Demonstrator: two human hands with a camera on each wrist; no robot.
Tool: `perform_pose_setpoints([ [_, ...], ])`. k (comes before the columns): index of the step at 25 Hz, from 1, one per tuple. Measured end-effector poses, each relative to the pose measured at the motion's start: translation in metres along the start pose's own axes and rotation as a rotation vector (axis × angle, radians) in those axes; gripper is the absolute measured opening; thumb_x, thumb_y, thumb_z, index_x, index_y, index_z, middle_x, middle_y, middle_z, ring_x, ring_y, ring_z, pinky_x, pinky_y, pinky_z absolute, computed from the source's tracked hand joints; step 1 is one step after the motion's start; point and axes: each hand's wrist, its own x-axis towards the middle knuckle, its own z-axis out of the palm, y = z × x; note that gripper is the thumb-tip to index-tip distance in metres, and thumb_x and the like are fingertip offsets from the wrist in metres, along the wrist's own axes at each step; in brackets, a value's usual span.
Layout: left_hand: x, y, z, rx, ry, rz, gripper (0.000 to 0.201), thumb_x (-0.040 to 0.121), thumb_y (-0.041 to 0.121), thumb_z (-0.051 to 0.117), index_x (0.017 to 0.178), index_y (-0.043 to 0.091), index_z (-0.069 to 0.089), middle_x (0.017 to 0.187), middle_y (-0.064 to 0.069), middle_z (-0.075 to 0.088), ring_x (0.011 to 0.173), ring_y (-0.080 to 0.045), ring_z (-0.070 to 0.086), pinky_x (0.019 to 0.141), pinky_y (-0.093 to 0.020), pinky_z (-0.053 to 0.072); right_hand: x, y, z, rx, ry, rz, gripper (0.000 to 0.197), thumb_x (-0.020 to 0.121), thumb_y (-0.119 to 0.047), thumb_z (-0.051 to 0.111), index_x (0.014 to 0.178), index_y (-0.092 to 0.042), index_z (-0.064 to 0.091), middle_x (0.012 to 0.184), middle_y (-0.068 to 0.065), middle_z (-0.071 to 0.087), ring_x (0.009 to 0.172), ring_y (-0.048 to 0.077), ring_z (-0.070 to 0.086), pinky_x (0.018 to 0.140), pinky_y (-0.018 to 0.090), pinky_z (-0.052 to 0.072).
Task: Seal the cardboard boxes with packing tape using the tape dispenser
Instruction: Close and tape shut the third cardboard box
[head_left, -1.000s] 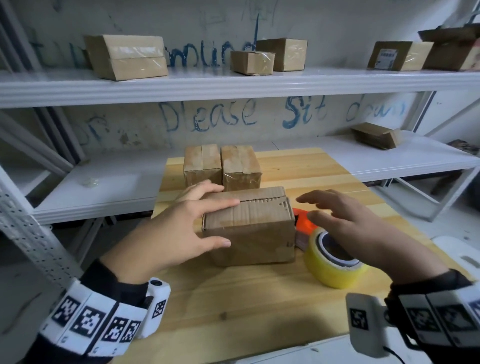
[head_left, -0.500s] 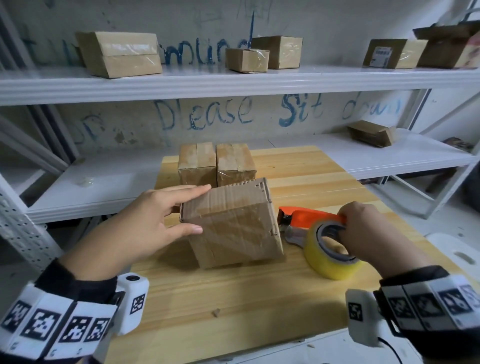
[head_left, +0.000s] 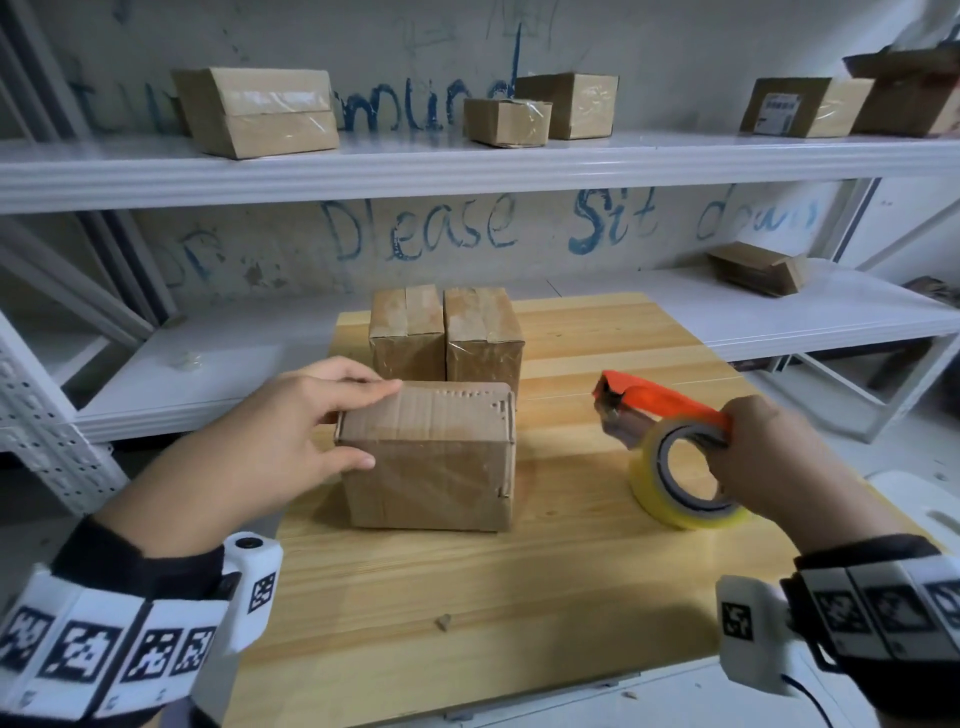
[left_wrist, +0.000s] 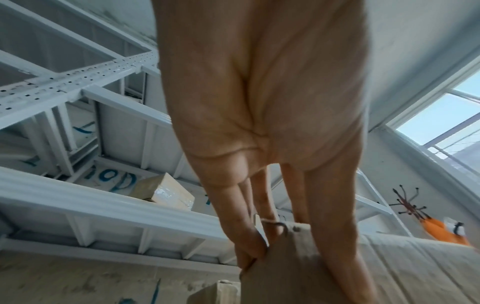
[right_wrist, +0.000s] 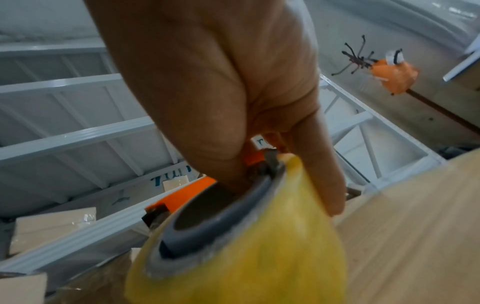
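A plain cardboard box (head_left: 431, 457) sits flat on the wooden table (head_left: 467, 597). My left hand (head_left: 311, 421) holds its left end, fingers on the top and thumb on the front face. In the left wrist view the fingers (left_wrist: 249, 246) clamp the box (left_wrist: 415, 267) at its edge. My right hand (head_left: 763, 457) grips the orange tape dispenser (head_left: 660, 397) to the right of the box. The dispenser's nose points up and to the left, apart from the box. Its yellow tape roll (head_left: 675, 514) hangs below my fingers; the right wrist view shows that roll (right_wrist: 259, 257) close up.
Two taped boxes (head_left: 408, 332) (head_left: 483, 332) stand side by side just behind the held box. White metal shelves (head_left: 467, 161) behind the table carry several more boxes. A white chair (head_left: 924, 499) stands at the right of the table.
The box was tipped up on an edge and now lies flat. My right hand went from hovering over the dispenser to gripping it and raising its nose off the table.
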Motion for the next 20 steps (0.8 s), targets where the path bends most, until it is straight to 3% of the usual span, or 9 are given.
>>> perform_pose_setpoints([
  [4,0.003,0.018,0.019,0.076,-0.087,0.045,0.069,0.086,0.022,0.078,0.144,0.043,0.048,0.138,0.049,0.03,0.131,0.006,0.032,0.118,-0.028,0.024,-0.01,-0.021,-0.002,0.104,0.074,-0.114,0.016,0.09,-0.006,0.053,0.075,-0.009,0.056,0.076,0.015,0.057,0.074,0.024,0.047,0.048,0.023,0.025],
  [6,0.005,0.025,0.024,0.092,-0.099,0.062,0.066,0.088,0.027,0.076,0.145,0.042,0.047,0.136,0.048,0.032,0.124,0.007,0.03,0.112,-0.024,0.024,-0.014,-0.032,-0.005,0.168,0.159,-0.157,0.015,0.092,-0.005,0.052,0.079,-0.008,0.059,0.076,0.013,0.054,0.083,0.02,0.037,0.05,0.019,0.022],
  [8,0.007,0.029,0.028,0.116,-0.107,0.067,0.06,0.088,0.028,0.076,0.142,0.039,0.052,0.136,0.043,0.035,0.119,0.002,0.031,0.105,-0.018,0.023,-0.016,-0.038,-0.005,0.206,0.223,-0.18,0.011,0.092,-0.007,0.053,0.087,-0.007,0.063,0.085,0.012,0.052,0.083,0.018,0.036,0.053,0.024,0.024],
  [13,0.008,0.035,0.03,0.14,-0.152,0.052,0.043,0.087,0.044,0.073,0.128,0.037,0.065,0.138,0.037,0.032,0.121,-0.001,0.029,0.107,-0.029,0.035,-0.021,-0.045,-0.004,0.283,0.322,-0.186,0.025,0.092,-0.01,0.056,0.116,-0.005,0.062,0.11,0.006,0.039,0.073,0.021,0.046,0.074,0.027,0.034],
  [16,0.01,0.039,0.031,0.17,-0.148,0.057,0.04,0.088,0.047,0.07,0.127,0.037,0.067,0.139,0.036,0.035,0.121,-0.001,0.029,0.108,-0.028,0.035,-0.024,-0.053,-0.01,0.359,0.468,-0.26,0.029,0.09,-0.006,0.058,0.119,-0.005,0.064,0.111,0.007,0.042,0.078,0.016,0.04,0.075,0.018,0.028],
  [20,0.012,0.045,0.036,0.206,-0.153,0.079,0.04,0.087,0.052,0.068,0.124,0.038,0.069,0.139,0.035,0.036,0.124,-0.005,0.027,0.107,-0.039,0.04,-0.028,-0.063,-0.013,0.422,0.586,-0.335,0.029,0.087,-0.006,0.061,0.115,-0.007,0.068,0.107,0.008,0.045,0.079,0.003,0.032,0.073,0.012,0.025],
])
